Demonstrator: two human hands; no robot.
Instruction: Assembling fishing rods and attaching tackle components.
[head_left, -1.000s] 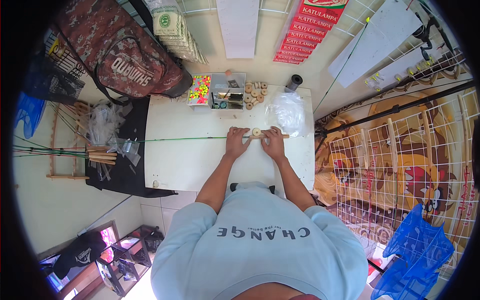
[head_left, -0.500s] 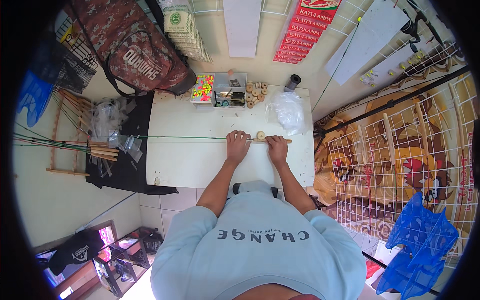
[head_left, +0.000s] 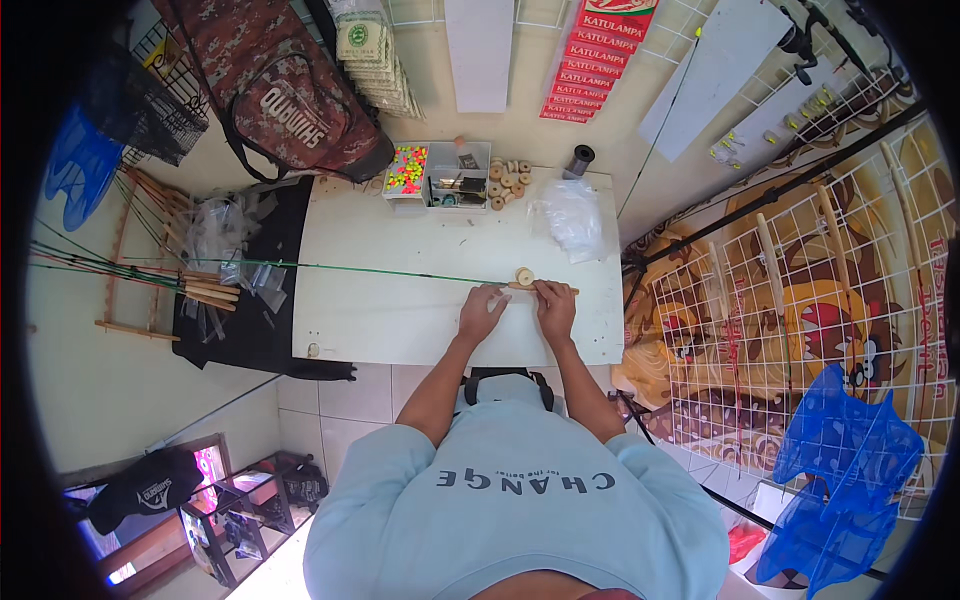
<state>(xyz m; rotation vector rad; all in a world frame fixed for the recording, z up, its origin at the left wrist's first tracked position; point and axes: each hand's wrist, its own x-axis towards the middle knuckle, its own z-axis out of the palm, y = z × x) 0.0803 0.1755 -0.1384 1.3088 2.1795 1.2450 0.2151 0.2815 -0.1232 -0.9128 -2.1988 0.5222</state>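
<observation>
- Rod work at the white table (head_left: 400,320): thin green rod (head_left: 380,270) lies across the top, left to right, butt end under both hands near the table's right-front part.
- Left hand (head_left: 482,312): fingers curled down on the rod, palm on or just over the table; looks like a pressing hold, exact pinch too small to tell.
- Right hand (head_left: 555,305): fingers closed around the wooden handle piece (head_left: 545,288) at the rod's end; reads as a closed grip.
- Small round wooden spool (head_left: 525,276) sits just beyond the fingertips, touching or nearly touching the rod; cannot tell which.
- Judgement: keep the left hand as the fixed clamp and let the right do the turning or sliding, so the long thin tip doesn't whip.
- Rod tip runs off the left edge over the black mat (head_left: 245,300) toward the bundle of other rods (head_left: 120,270); risk of snagging there if the rod swings.
- Parts tray (head_left: 455,175) and clear plastic bag (head_left: 570,215) sit at the far edge, well apart from the hands.
</observation>
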